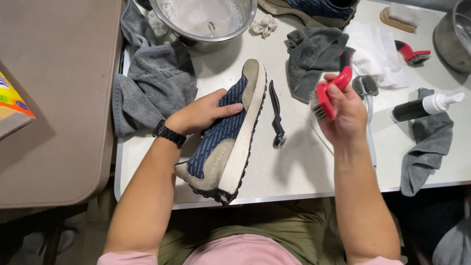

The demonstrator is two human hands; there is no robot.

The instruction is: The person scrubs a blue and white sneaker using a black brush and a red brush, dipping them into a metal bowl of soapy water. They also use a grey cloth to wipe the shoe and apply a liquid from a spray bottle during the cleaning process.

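Note:
My left hand (203,114) grips a navy knit sneaker (226,133) with tan suede trim and a white sole, held on its side on the white table (294,167). On that wrist sits a black watch (169,133). My right hand (346,115) holds a red-handled brush (327,95) with its bristles facing left, raised to the right of the shoe and apart from it. A thin black brush (276,115) lies on the table between the shoe and my right hand.
A steel bowl of soapy water (203,17) stands at the back, grey towels (154,83) beside it. Further right lie another sneaker (314,10), a wooden brush (398,18), a red brush (412,53), a black bottle with white cap (426,107) and a steel pot (454,34).

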